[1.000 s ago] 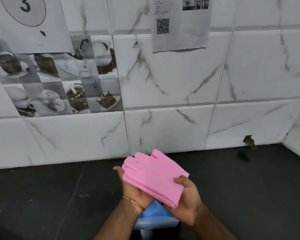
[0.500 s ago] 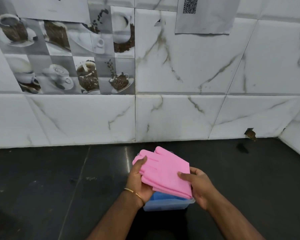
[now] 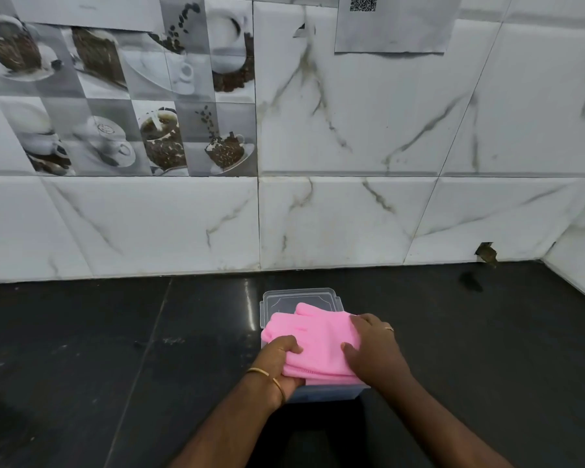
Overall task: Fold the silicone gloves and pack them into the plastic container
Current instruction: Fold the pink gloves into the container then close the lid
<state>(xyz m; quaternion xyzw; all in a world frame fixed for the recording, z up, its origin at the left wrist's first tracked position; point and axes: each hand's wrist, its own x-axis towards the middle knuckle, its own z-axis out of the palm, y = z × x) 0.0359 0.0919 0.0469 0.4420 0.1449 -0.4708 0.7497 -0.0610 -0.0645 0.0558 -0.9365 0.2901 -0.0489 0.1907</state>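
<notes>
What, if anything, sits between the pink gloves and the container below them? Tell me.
Nothing visible. The pink gloves, gripped by the left hand and right hand, lie over the container; its inside is hidden.

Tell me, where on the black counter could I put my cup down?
The black counter shows wide bare patches: one to the left of the plastic container, up to the tiled wall, and one to its right, towards the wall corner. It is crowded only in the middle, where the left hand and right hand hold the pink gloves over the container.
</notes>
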